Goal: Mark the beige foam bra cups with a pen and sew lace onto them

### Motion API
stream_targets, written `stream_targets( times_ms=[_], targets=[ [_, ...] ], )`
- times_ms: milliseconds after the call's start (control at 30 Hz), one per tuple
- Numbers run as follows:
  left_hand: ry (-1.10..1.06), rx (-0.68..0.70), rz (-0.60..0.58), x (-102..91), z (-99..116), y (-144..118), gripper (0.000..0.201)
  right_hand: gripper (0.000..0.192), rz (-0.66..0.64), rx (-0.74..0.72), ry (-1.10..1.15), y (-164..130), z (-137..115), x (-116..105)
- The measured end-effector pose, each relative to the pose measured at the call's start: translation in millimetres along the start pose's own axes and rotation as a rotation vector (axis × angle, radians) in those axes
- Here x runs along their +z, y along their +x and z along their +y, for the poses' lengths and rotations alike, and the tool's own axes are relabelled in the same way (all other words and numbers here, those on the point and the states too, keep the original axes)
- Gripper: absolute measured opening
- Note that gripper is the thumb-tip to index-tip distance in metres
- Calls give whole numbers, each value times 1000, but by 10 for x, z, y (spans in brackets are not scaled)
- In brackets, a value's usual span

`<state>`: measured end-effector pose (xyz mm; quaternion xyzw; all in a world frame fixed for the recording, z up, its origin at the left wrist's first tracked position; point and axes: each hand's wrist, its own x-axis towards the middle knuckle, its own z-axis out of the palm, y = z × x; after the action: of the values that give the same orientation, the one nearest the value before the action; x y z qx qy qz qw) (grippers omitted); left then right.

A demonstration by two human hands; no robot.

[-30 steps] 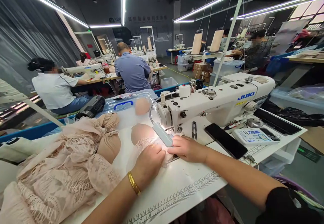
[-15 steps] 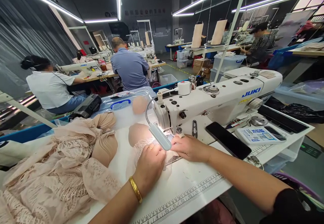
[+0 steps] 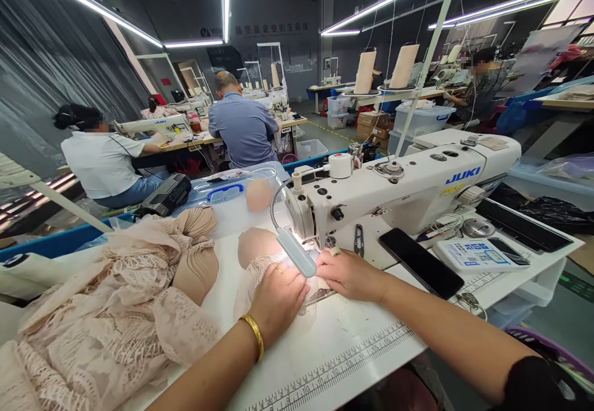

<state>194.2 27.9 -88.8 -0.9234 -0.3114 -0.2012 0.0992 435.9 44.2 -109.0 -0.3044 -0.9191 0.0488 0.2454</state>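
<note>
Both hands, left hand (image 3: 278, 296) and right hand (image 3: 346, 273), press flat, grip closed on nothing, guiding the beige lace-edged padded cup (image 3: 254, 256) evenly under the white sewing machine (image 3: 399, 191); fingertips should stay clear of the needle.

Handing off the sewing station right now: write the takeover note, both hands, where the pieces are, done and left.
Left hand: flat on the lace piece at the needle, pressing it down.
Right hand: on the same piece, right of the presser foot, under the lamp.
Piece lies under the head of the sewing machine; its padded cup sits behind.
Done: not readable from here.
Left: a pile of lace pieces waits at the left.
</note>
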Motion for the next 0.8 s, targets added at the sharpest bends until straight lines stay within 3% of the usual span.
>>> stream_targets(
  times_ms=[333,800],
  targets=[
    [-47,161,-47,-11,-419,134,22,19,9,90,-60,56,-50,-1],
    [-78,176,-93,38,-417,132,22,23,8,41,-98,9,-33,17]
  ],
)
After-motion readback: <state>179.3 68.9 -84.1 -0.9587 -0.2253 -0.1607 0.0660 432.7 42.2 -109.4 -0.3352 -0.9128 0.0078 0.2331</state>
